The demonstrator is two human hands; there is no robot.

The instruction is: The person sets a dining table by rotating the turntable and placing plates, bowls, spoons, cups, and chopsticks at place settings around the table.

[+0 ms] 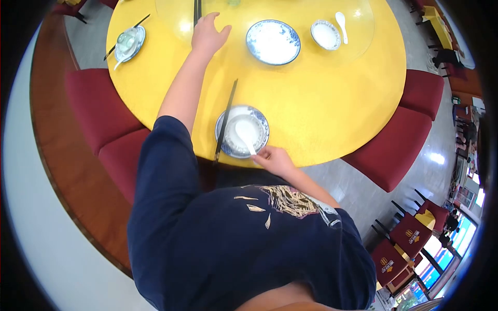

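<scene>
My left hand point(210, 35) reaches far over the table, thumb spread from the fingers, its fingertips right beside a pair of dark chopsticks point(197, 11). Close to my body, my right hand point(275, 160) pinches the handle end of a white soup spoon point(245, 132). The spoon's bowl end rests in a small bowl point(240, 146) set on a blue-and-white plate point(222, 127). Dark chopsticks point(227, 116) lie across the left side of that plate, pointing away from me.
A clear glass turntable covers the far part of the yellow table point(321, 114). On it are a blue-and-white plate point(273, 42), a small bowl point(326, 35) and a white spoon point(341, 26). Another place setting point(129, 42) sits at the left. Red chairs point(106, 101) flank the table.
</scene>
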